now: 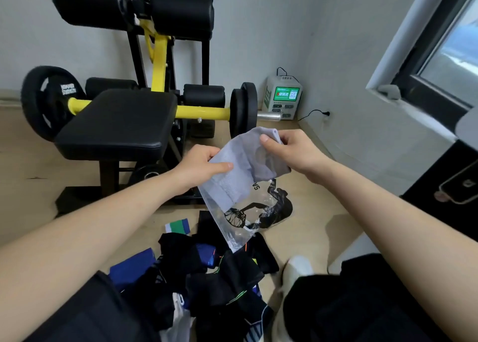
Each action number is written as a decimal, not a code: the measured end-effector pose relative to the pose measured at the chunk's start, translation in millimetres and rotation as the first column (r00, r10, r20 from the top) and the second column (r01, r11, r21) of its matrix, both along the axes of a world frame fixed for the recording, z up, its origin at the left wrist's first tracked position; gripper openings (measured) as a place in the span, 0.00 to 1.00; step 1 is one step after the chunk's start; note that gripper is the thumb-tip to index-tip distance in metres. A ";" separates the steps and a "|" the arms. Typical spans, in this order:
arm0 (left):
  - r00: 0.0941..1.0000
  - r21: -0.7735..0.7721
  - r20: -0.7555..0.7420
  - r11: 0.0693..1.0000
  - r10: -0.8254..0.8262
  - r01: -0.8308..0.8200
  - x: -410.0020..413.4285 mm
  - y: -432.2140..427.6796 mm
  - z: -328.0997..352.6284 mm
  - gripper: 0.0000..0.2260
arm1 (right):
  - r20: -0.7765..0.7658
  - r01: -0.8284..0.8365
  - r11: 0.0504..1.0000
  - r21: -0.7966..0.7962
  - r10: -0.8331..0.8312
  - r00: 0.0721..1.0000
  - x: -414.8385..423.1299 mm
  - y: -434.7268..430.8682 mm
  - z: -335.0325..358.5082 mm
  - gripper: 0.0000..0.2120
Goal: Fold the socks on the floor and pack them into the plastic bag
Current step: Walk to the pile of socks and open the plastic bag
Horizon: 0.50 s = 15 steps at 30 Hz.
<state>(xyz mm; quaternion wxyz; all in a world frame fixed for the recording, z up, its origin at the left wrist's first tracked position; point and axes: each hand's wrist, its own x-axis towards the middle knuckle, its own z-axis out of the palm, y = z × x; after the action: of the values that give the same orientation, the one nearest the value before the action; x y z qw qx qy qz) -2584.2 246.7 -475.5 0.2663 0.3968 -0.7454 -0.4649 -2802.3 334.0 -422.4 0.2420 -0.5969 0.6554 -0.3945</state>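
Black-and-yellow bench (116, 124) stands behind on the floor (323, 212); a dark sock pile (212, 272) lies at its near edge, below the hands. The left hand (199, 166) grips the clear printed bag (243, 228) at its mouth; the right hand (289, 150) pinches a pale grey sock (232, 176), its lower half inside the bag.

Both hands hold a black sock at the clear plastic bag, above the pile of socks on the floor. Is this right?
Not quite: the sock is light grey, not black, as the head view shows. The rest stands: the left hand and right hand hold it at the clear plastic bag, above the pile of socks on the floor.
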 end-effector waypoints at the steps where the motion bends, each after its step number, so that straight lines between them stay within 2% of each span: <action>1: 1.000 0.009 -0.003 1.000 0.003 -0.003 -0.2 3.3 -0.8 0.09 | -0.006 0.035 0.999 -0.024 -0.036 0.999 3.4 0.4 0.4 0.22; 4: 0.999 0.030 -0.005 0.999 0.032 -0.032 2.5 5.9 -5.0 0.11 | 0.084 0.186 0.977 -0.104 -0.178 0.980 8.8 4.2 -9.4 0.24; 6: 0.999 0.040 0.004 0.998 0.040 -0.040 5.9 6.7 -9.8 0.13 | 0.220 0.252 0.961 -0.112 -0.223 0.950 12.2 15.5 -34.2 0.24; 9: 0.996 0.050 0.090 0.999 0.010 -0.014 10.3 6.8 -21.4 0.13 | 0.453 0.304 0.952 -0.019 -0.263 0.852 20.5 40.6 -97.8 0.25; 12: 0.979 0.057 0.203 0.998 -0.032 0.020 11.8 7.9 -35.3 0.14 | 0.525 0.311 0.947 0.083 -0.307 0.794 30.9 51.7 -147.4 0.35; 15: 0.963 0.077 0.263 0.996 -0.053 0.034 10.8 14.5 -50.1 0.13 | 0.603 0.282 0.954 0.106 -0.287 0.744 41.2 67.2 -181.7 0.36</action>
<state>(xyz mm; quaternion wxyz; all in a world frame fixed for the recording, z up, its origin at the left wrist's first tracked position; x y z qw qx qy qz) -2573.4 261.2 -525.6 0.1397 0.4480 -0.7656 -0.4400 -2761.1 401.2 -604.1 0.3804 -0.3290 0.6260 -0.5959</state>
